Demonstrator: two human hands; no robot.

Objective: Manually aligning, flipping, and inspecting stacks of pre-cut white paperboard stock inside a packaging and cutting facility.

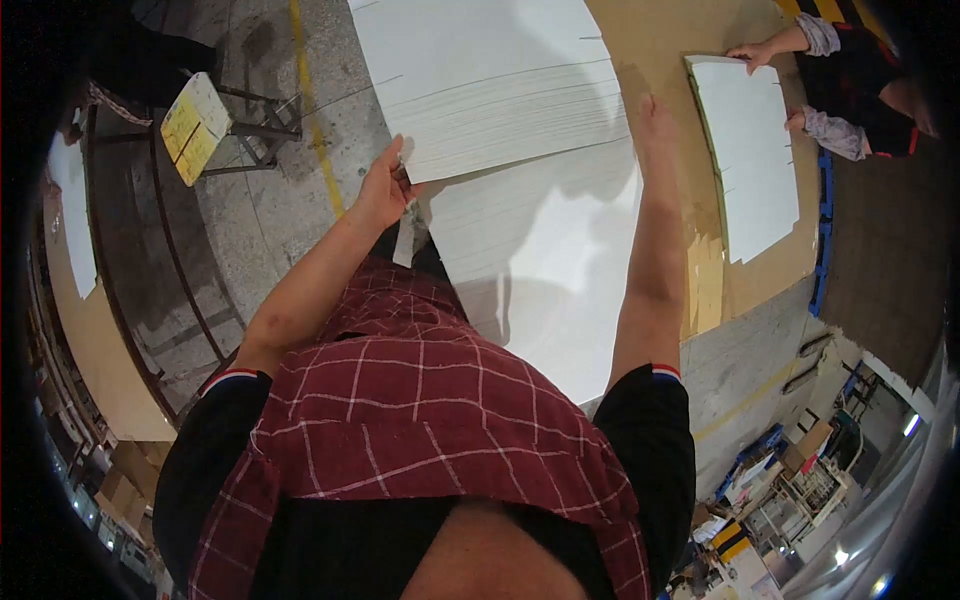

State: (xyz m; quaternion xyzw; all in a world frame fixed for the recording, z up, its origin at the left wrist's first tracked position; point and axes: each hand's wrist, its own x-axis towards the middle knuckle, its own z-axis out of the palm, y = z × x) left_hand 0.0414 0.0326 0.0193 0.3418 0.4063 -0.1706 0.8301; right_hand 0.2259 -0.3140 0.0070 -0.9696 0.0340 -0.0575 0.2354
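Note:
A fanned stack of large white cardboard sheets point(520, 110) lies before me, their edges stepped in many thin lines. Beneath its near edge another broad white sheet point(590, 240) reaches toward my apron, with shadows across it. At the left corner of the stack, my left hand point(385, 188) is closed on the sheets' edge, thumb on the near side. My right hand point(654, 118) is beside the stack's right edge, smeared by motion, so its fingers do not show clearly. Whether it touches the sheets I cannot tell.
A brown board surface point(670, 40) extends under the sheets. At the right, a co-worker's hands point(755, 55) hold another white sheet stack point(750, 160). A yellow-topped stool point(195, 130) stands left on the concrete floor. Another white sheet point(75, 215) lies at the far left.

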